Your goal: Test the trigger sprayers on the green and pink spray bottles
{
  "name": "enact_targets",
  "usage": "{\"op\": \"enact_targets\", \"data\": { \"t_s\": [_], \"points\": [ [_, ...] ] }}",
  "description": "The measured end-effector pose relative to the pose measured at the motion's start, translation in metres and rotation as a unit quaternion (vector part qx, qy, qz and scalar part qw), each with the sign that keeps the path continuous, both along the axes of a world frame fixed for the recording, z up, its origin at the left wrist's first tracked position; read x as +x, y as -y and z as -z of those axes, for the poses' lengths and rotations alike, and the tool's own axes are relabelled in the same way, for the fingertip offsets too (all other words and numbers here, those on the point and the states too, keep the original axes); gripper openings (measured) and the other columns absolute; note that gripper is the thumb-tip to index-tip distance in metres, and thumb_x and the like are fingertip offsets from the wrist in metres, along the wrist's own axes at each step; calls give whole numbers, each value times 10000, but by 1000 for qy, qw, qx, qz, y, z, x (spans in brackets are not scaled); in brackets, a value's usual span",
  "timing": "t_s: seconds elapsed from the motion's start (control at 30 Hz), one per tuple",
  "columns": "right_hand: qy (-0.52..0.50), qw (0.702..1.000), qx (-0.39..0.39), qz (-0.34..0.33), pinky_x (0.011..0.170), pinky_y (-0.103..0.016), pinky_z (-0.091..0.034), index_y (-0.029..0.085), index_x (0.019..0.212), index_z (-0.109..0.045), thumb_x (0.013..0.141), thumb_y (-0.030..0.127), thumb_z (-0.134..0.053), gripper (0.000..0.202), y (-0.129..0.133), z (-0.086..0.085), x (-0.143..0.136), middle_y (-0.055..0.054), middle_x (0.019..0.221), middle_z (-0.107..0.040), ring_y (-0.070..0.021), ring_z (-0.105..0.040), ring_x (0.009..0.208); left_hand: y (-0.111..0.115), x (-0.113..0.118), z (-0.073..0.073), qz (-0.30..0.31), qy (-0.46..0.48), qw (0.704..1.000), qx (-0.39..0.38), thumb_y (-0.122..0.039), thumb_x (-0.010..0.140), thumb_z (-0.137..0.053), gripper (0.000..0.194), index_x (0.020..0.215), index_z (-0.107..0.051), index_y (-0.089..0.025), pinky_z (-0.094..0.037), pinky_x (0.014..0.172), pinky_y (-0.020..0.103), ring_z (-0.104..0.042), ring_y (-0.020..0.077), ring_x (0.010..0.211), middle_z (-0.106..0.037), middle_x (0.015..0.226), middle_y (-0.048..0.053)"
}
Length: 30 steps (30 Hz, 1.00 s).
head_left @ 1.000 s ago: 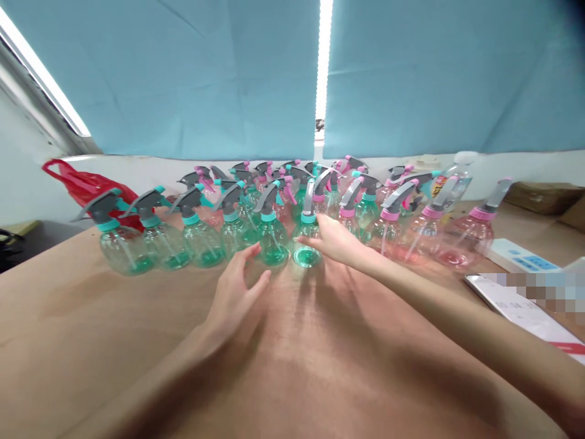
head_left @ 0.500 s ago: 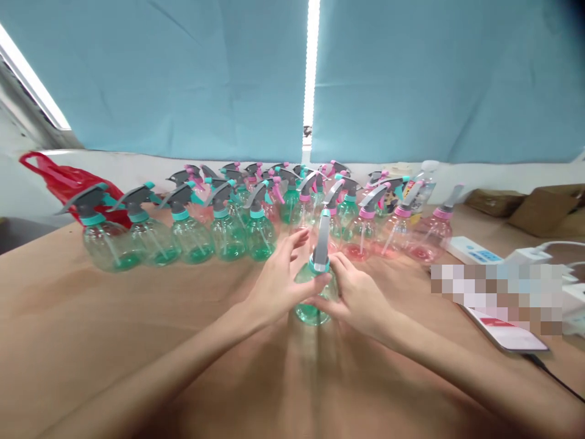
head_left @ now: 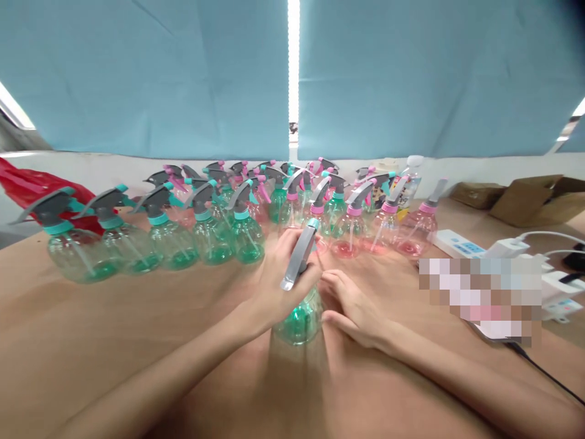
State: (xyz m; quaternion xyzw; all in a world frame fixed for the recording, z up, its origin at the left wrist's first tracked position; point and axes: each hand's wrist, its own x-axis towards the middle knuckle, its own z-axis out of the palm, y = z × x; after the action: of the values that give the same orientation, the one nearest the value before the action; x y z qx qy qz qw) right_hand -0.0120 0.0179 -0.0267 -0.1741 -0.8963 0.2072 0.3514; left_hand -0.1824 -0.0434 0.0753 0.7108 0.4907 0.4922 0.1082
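A clear green spray bottle (head_left: 299, 320) stands on the brown tabletop right in front of me, its grey trigger head slanted toward the lower left. My left hand (head_left: 281, 286) is closed around the neck just under that head; the collar is hidden by its fingers. To the right of the bottle is my right hand (head_left: 354, 311), thumb and fingers apart, close to the bottle's side; whether the fingertips touch it I cannot tell. Beyond my hands are rows of similar bottles, with a green one (head_left: 247, 241) at the left and a pink one (head_left: 346, 238) at the right.
A red plastic bag (head_left: 41, 189) lies behind the leftmost bottles. On the right are a white power strip (head_left: 457, 244) with plugs and cables, a partly pixelated phone (head_left: 496, 329) and an open cardboard box (head_left: 534, 201). Blue curtains (head_left: 150, 79) hang behind the table.
My left hand has closed around the bottle's neck, while my right hand has come away from its collar. The trigger head has turned and tilted. The whole view has shifted slightly.
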Motion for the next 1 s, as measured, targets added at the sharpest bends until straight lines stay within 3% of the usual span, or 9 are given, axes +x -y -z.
{"op": "enact_targets", "data": {
  "t_s": [0.23,0.4,0.5,0.73,1.0],
  "points": [
    [132,991,-22,29,1020,-525,-425,153,1263,-564,932,577,-436,553,-10,3,17,-195,1335,-538,-328,-510,1231,-14,-15,5,-14,22,999,-29,-164,751,-470,270,1007,-554,-164,-489,774,383,-603,205,839,-587,959,58],
    [194,981,-21,17,1129,-542,-301,172,1436,-422,914,567,-495,659,-5,5,28,-160,1493,-415,-317,-333,1401,-22,-24,6,-7,47,998,-43,-195,759,-504,308,1064,-547,-174,-498,754,360,-617,191,820,-603,1031,62],
    [215,976,-23,0,1156,-563,-225,187,1494,-324,887,599,-520,760,-4,4,31,-143,1535,-345,-318,-262,1433,-23,-26,4,2,54,997,-62,-194,754,-509,293,1044,-545,-195,-491,675,313,-618,182,786,-601,929,30],
    [216,976,-40,-4,1144,-582,-223,165,1450,-404,850,659,-524,787,-9,3,27,-167,1527,-351,-338,-282,1421,-23,-26,0,15,65,994,-89,-222,763,-514,267,1029,-534,-212,-426,584,285,-529,137,580,-480,696,-45],
    [197,978,-68,-25,1141,-536,-255,151,1400,-465,847,705,-471,783,-21,-1,11,-180,1488,-412,-322,-314,1406,-22,-28,-1,24,66,993,-93,-193,737,-521,158,889,-489,-222,-433,605,281,-437,133,598,-436,742,-27]
  ]
}}
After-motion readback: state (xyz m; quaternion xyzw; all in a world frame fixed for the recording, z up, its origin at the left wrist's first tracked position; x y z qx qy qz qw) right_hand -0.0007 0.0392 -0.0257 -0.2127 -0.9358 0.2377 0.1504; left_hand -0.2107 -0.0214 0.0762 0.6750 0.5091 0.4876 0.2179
